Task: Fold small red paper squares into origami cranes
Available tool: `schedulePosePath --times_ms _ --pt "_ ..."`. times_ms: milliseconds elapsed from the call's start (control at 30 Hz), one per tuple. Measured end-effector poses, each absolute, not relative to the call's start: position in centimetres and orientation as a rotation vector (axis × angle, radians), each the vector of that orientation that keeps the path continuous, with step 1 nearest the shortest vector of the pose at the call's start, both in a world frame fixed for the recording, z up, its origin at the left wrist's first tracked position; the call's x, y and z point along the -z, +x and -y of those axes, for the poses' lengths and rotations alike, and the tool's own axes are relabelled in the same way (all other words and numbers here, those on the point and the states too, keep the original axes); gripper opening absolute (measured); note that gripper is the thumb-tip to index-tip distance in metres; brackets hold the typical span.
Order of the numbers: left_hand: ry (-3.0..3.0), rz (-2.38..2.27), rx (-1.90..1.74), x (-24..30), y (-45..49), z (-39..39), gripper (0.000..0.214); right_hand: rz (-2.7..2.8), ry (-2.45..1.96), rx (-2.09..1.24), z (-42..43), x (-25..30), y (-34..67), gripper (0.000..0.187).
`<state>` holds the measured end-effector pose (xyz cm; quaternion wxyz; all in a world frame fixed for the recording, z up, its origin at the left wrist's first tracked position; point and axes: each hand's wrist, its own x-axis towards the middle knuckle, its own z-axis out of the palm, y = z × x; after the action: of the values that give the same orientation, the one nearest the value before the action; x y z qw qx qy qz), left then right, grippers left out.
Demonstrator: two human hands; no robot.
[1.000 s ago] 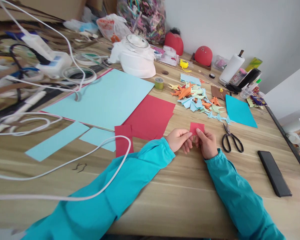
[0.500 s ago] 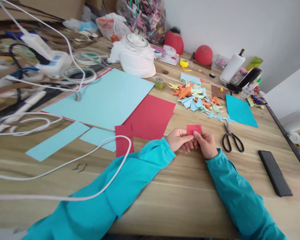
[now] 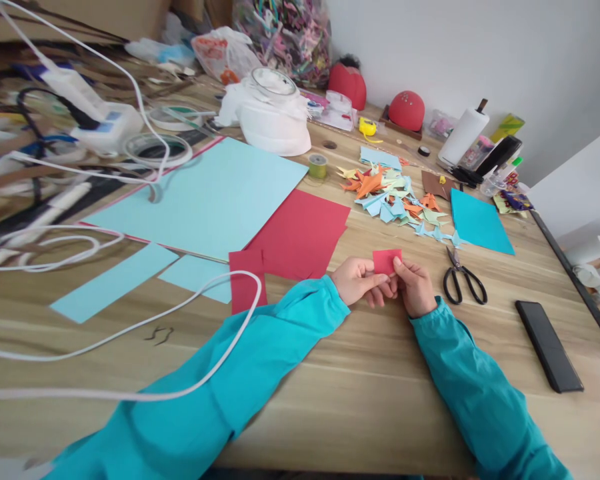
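A small piece of red paper is held up between my two hands, a little above the table. My left hand pinches its lower left edge, thumb on the near face. On the right edge, my right hand grips the paper between thumb and fingers. Fingers behind the paper are partly hidden. Black-handled scissors lie just right of my right hand. Left of my hands are large red sheets and a narrow red strip.
Folded paper cranes are heaped beyond my hands, beside a bright blue sheet. A phone lies at the right. Large light-blue sheets cover the left, and a white cable loops over my left sleeve.
My right thumb has shifted slightly right and up, toward the edge of the red paper, showing more of its face. My left hand stays nearly still.
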<state>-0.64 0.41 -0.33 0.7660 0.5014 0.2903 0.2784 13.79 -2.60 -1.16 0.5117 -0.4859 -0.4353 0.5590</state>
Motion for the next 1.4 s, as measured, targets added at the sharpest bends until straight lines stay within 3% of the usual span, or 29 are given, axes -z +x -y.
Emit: schedulePosePath --times_ms 567,1000,1400 --pt "1.120 -0.506 -0.537 0.87 -0.82 -0.67 0.042 0.976 -1.153 -1.379 2.52 1.01 13.86 0.038" --pt "0.791 -0.589 -0.635 0.38 -1.16 -1.27 0.014 0.935 -1.191 -1.349 2.48 0.86 13.94 0.029" --pt "0.796 -0.617 -0.728 0.52 -0.86 -1.12 0.021 1.072 -1.151 -1.327 2.61 1.19 13.97 0.032"
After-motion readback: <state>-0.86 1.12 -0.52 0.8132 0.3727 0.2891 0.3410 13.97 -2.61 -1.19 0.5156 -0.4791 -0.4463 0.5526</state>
